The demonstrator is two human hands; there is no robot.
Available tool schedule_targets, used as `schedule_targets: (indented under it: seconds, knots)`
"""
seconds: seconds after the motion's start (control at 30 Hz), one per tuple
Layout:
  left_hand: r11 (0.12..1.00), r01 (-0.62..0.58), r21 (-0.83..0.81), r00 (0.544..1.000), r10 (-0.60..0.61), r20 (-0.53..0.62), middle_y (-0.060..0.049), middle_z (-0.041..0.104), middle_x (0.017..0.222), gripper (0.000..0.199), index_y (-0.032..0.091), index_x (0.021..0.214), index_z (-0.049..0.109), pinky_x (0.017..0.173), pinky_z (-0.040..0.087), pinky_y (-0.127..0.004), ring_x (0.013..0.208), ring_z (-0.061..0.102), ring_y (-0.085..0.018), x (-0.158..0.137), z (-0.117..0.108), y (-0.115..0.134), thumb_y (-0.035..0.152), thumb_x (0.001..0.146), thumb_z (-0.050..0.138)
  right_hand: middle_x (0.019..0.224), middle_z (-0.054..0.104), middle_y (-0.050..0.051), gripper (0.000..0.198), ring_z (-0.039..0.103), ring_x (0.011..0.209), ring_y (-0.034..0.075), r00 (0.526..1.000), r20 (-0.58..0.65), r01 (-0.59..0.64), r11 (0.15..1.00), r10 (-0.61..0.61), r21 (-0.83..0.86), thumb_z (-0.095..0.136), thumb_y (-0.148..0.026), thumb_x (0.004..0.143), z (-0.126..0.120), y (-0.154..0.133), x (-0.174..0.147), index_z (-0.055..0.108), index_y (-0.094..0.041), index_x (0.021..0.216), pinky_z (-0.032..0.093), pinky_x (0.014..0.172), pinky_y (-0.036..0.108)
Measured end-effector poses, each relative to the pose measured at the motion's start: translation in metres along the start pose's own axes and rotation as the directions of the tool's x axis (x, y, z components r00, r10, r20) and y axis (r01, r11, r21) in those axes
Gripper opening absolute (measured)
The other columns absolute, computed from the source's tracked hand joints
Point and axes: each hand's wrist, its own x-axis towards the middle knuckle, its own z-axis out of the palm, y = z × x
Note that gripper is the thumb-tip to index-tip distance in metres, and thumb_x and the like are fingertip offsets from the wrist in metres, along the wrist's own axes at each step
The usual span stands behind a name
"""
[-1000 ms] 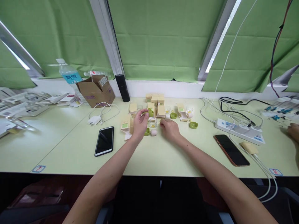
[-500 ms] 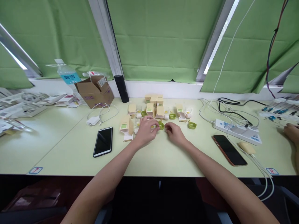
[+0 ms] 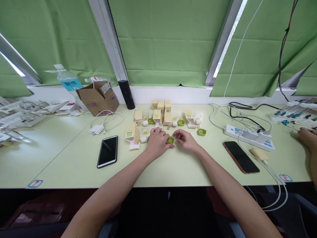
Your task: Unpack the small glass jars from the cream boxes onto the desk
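My left hand point(image 3: 158, 142) is closed round the edge of a small green plastic holder point(image 3: 170, 140), its thumb on the near side and its fingers on the far side. Just right of that holder my right hand point(image 3: 186, 140) is curled, thumb and forefinger close together; anything between them is too small to make out. Beyond the hands lie other green holders point(image 3: 201, 132), small clear cups point(image 3: 145, 130) with yellow marks, white rolls point(image 3: 143, 139) and opened cream boxes point(image 3: 129, 134). Part of this group is hidden behind my left hand.
A phone point(image 3: 107, 151) lies left and another phone point(image 3: 240, 157) right, near a power strip point(image 3: 247, 137) with cables. At the back stand a cardboard box point(image 3: 99, 99), a black cylinder point(image 3: 126, 95) and closed cream boxes point(image 3: 160, 105). Another person's hand point(image 3: 307, 137) is at far right.
The green holder and my left hand have come slightly nearer to me, the hand now lower over the table. My right hand stays beside it. The whole view has shifted a little.
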Motion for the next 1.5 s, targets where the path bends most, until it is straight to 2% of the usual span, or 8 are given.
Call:
schedule_targets:
  seconds: [0.13, 0.3, 0.53, 0.73, 0.93, 1.03, 1.3, 1.5]
  knots:
    - [0.998, 0.039, -0.053, 0.999, -0.04, -0.014, -0.009, 0.069, 0.082, 0.028, 0.023, 0.086, 0.068, 0.093, 0.031, -0.05, 0.103, 0.051, -0.034, 0.0, -0.004, 0.006, 0.045, 0.079, 0.084, 0.106, 0.071, 0.007, 0.04, 0.065, 0.093, 0.02, 0.997, 0.063, 0.044, 0.998, -0.041, -0.047, 0.06, -0.012, 0.074, -0.002, -0.002, -0.002, 0.064, -0.02, 0.114, 0.055, 0.081, 0.035]
    - [0.979, 0.141, -0.149, 0.971, -0.165, -0.171, -0.008, 0.073, 0.092, 0.013, 0.024, 0.103, 0.067, 0.092, 0.034, -0.048, 0.11, 0.051, -0.034, 0.002, -0.013, 0.005, 0.023, 0.09, 0.062, 0.113, 0.07, 0.009, 0.057, 0.065, 0.099, 0.023, 0.996, 0.071, 0.057, 0.985, -0.045, -0.165, 0.078, -0.019, 0.074, 0.004, -0.008, -0.006, 0.06, -0.021, 0.128, 0.056, 0.083, 0.038]
    - [0.897, 0.256, -0.359, 0.891, -0.364, -0.273, -0.005, 0.071, 0.088, 0.028, 0.025, 0.098, 0.065, 0.1, 0.041, -0.049, 0.107, 0.056, -0.03, 0.009, -0.02, -0.012, 0.007, 0.081, 0.054, 0.111, 0.07, 0.008, 0.048, 0.066, 0.097, 0.022, 0.998, 0.064, 0.027, 0.975, -0.013, -0.218, 0.074, -0.013, 0.08, 0.012, -0.011, -0.007, 0.062, -0.022, 0.125, 0.055, 0.086, 0.039]
    - [0.879, 0.273, -0.392, 0.876, -0.395, -0.276, -0.004, 0.072, 0.086, 0.029, 0.025, 0.099, 0.066, 0.101, 0.041, -0.048, 0.107, 0.056, -0.029, 0.009, -0.021, -0.011, 0.005, 0.082, 0.051, 0.113, 0.071, 0.007, 0.047, 0.066, 0.096, 0.02, 0.997, 0.073, 0.034, 0.978, -0.02, -0.206, 0.07, -0.01, 0.082, 0.015, -0.013, -0.007, 0.06, -0.023, 0.126, 0.055, 0.085, 0.038]
    - [0.871, 0.266, -0.412, 0.848, -0.415, -0.33, -0.004, 0.072, 0.085, 0.027, 0.024, 0.095, 0.065, 0.1, 0.043, -0.047, 0.106, 0.058, -0.028, 0.011, -0.019, -0.015, 0.006, 0.081, 0.052, 0.123, 0.07, 0.01, 0.063, 0.065, 0.107, 0.026, 0.996, 0.09, 0.042, 0.946, -0.014, -0.322, 0.076, -0.012, 0.08, 0.006, -0.008, -0.006, 0.056, -0.023, 0.138, 0.053, 0.098, 0.049]
    - [0.855, 0.276, -0.439, 0.828, -0.443, -0.343, -0.004, 0.073, 0.086, 0.025, 0.024, 0.094, 0.065, 0.1, 0.045, -0.045, 0.104, 0.06, -0.027, 0.013, -0.02, -0.019, 0.008, 0.081, 0.052, 0.124, 0.068, 0.012, 0.055, 0.064, 0.111, 0.029, 0.995, 0.096, 0.036, 0.925, 0.001, -0.379, 0.079, -0.017, 0.079, -0.002, -0.004, -0.004, 0.062, -0.021, 0.132, 0.052, 0.101, 0.053]
    - [0.81, 0.292, -0.509, 0.771, -0.514, -0.377, -0.003, 0.073, 0.088, 0.017, 0.022, 0.095, 0.062, 0.098, 0.05, -0.041, 0.096, 0.068, -0.023, 0.022, -0.031, -0.038, 0.015, 0.082, 0.054, 0.13, 0.063, 0.012, 0.032, 0.06, 0.124, 0.029, 0.994, 0.107, 0.008, 0.945, 0.029, -0.327, 0.068, -0.015, 0.088, -0.009, 0.006, -0.001, 0.069, -0.021, 0.119, 0.052, 0.104, 0.048]
    - [0.846, 0.321, -0.426, 0.781, -0.491, -0.387, -0.004, 0.075, 0.091, 0.02, 0.022, 0.099, 0.062, 0.103, 0.048, -0.042, 0.099, 0.069, -0.024, 0.043, -0.043, -0.056, 0.015, 0.082, 0.057, 0.125, 0.064, 0.012, 0.025, 0.063, 0.118, 0.028, 0.997, 0.071, 0.003, 0.948, 0.021, -0.319, 0.062, -0.012, 0.091, -0.007, 0.01, 0.0, 0.071, -0.02, 0.113, 0.054, 0.101, 0.045]
